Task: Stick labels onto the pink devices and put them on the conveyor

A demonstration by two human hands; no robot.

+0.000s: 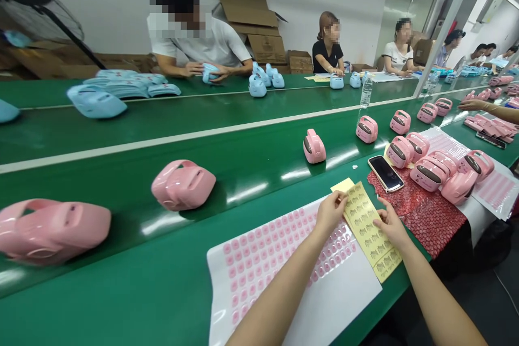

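Observation:
A yellow sticker sheet (367, 221) with rows of dark print lies tilted over the right part of a white sheet of round pink stickers (259, 248). At its upper left edge, my left hand (331, 211) is closed in a pinch on it. My right hand (391, 224) has the thumb and fingers at the sheet's right edge, with the index finger partly stretched out. Another pale yellow piece (343, 186) shows behind my left fingertips. To the right of my hands, a phone (386, 173) rests on red bubble wrap (430, 219).
Pink handled plastic housings (314, 147) stand along the green belt (251, 157), with several more grouped on the right (430, 172). Across the belt, a person (198, 46) handles a blue housing (210, 73). Another person's hand (472, 105) reaches in at right. A water bottle (366, 91) stands beyond.

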